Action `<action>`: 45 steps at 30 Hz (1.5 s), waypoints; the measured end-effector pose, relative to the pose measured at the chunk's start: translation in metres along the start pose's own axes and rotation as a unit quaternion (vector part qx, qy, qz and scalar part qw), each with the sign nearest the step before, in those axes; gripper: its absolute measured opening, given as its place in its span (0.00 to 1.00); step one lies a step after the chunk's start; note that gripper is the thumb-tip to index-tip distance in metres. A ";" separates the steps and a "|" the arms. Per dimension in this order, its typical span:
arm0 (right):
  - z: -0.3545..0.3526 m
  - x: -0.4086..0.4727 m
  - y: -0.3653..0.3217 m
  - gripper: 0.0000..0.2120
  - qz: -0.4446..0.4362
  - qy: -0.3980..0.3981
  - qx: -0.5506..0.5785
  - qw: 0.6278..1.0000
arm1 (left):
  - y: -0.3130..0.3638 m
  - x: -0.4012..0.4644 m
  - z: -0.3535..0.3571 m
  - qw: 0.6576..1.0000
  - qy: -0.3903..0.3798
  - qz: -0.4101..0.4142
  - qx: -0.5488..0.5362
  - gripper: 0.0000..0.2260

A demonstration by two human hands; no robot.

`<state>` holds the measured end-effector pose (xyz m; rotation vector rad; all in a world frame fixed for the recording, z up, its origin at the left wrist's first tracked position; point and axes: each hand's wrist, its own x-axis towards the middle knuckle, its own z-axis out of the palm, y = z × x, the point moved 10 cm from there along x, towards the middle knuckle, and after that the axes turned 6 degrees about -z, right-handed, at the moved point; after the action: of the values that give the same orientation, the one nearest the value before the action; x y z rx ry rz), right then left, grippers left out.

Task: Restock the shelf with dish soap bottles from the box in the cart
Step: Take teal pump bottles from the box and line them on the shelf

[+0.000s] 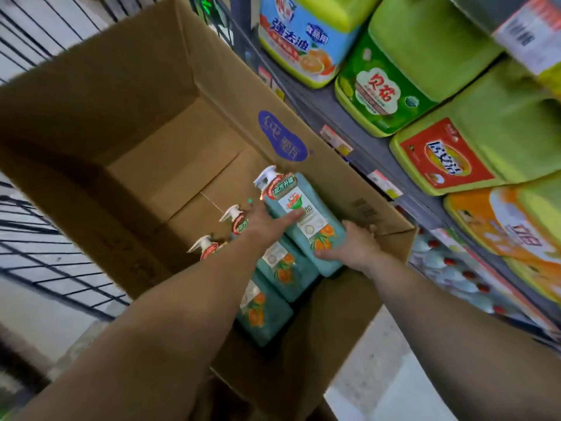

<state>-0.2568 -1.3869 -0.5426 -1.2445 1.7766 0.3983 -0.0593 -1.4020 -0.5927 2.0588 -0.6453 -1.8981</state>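
Three teal dish soap bottles with white pump tops lie in a row at the near right side of the open cardboard box [127, 123] — the one nearest the box's right wall, the top bottle [303, 220], is raised above the other two [273, 284]. The left hand [267, 221] lies across its upper label, fingers straight and close together. The right hand [353, 247] grips its base, fingers curled around the bottom edge. Beside the box, green and yellow detergent jugs [425, 71] fill the grey shelf [349, 123] — price tags line its edge.
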 end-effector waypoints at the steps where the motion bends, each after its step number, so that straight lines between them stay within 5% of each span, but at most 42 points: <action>1: 0.001 0.002 0.000 0.39 -0.002 -0.013 0.034 0.999 | -0.001 0.004 0.004 1.000 -0.012 -0.008 -0.028 0.23; 10: -0.002 -0.012 -0.006 0.40 -0.061 0.026 0.102 0.993 | 0.006 -0.009 0.004 0.990 -0.054 -0.005 -0.132 0.26; 16: -0.011 -0.053 -0.018 0.38 -0.147 0.095 0.211 0.962 | 0.059 -0.085 -0.013 0.983 0.002 0.159 -0.097 0.35; 22: -0.055 -0.150 0.017 0.43 -0.267 0.218 0.287 0.894 | 0.105 -0.234 0.023 0.925 0.022 0.373 -0.065 0.34; 28: -0.101 -0.298 0.178 0.42 -0.297 0.343 0.363 0.814 | 0.107 -0.406 0.185 0.844 -0.033 0.535 0.038 0.37; 31: -0.115 -0.353 0.294 0.36 -0.251 0.393 0.386 0.796 | 0.097 -0.475 0.305 0.794 -0.106 0.590 0.104 0.37; 34: -0.121 -0.408 0.412 0.40 -0.190 0.463 0.409 0.764 | 0.074 -0.540 0.425 0.738 -0.166 0.631 0.170 0.39; 40: -0.106 -0.495 0.586 0.35 -0.098 0.586 0.459 0.660 | 0.023 -0.630 0.604 0.639 -0.293 0.670 0.239 0.41; 45: -0.110 -0.518 0.679 0.34 -0.054 0.611 0.477 0.630 | 0.003 -0.658 0.713 0.604 -0.386 0.653 0.246 0.39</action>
<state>-0.8561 -0.8633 -0.2140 -0.7104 2.3071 -1.7010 -0.7942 -1.0092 -0.0954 0.1736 -2.2105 -1.4365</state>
